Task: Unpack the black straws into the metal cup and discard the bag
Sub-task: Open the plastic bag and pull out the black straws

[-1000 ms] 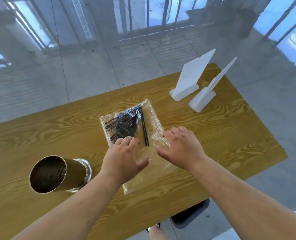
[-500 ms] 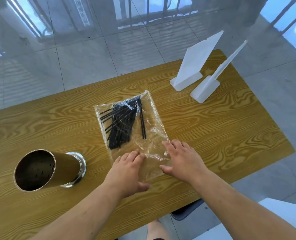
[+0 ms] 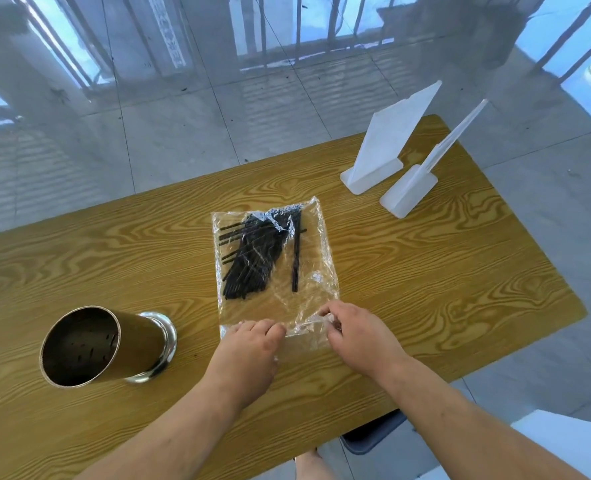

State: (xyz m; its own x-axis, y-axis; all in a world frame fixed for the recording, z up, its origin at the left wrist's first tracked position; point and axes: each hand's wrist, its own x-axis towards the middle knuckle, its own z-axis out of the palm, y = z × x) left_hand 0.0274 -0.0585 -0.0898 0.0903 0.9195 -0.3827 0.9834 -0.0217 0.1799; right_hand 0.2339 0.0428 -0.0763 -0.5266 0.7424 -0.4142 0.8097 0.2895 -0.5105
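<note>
A clear plastic bag (image 3: 313,244) lies flat in the middle of the wooden table (image 3: 443,271). Inside it is a bundle of black straws (image 3: 252,261), with one straw lying apart to the right. My left hand (image 3: 249,351) and my right hand (image 3: 360,334) both pinch the bag's near edge, which is crumpled and lifted a little between my fingers. The metal cup (image 3: 103,344) stands at the left of the table, its open mouth facing me and nothing inside it.
Two white plastic stands (image 3: 384,150) (image 3: 415,181) sit at the table's far right corner. A dark chair seat (image 3: 373,434) shows below the near edge. A white surface (image 3: 564,445) lies at the lower right. Grey tiled floor surrounds the table.
My hands slid back from the middle of the bag to its near edge and closed on the plastic. The view rose and shifted slightly.
</note>
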